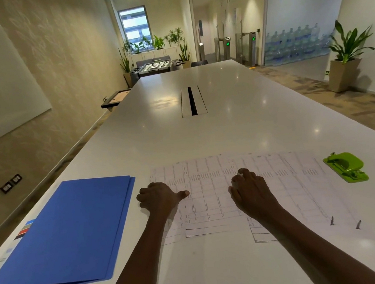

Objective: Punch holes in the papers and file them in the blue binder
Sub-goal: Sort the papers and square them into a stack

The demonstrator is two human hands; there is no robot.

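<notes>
1. The papers (219,184) lie spread flat and overlapping on the white tabletop (204,136), straight in front of the person, their printed tables facing up.
2. The left hand (159,198) sits at the papers' left edge; its fingers (141,196) are curled under over the bare tabletop just off the sheet, while the thumb points right and rests on the paper. Whether the curled fingers pinch the sheet's edge I cannot tell.
3. The right hand (249,188) rests on the middle of the papers, knuckles raised and fingers bent, the tips pressing down onto the sheet (nothing is lifted or enclosed).
4. The blue binder (69,231) lies closed and flat to the left of the papers, near the left hand but apart from it, with coloured tabs showing at its left edge.
5. The green hole punch (345,166) stands on the tabletop just past the papers' right edge, well apart from both hands.
</notes>
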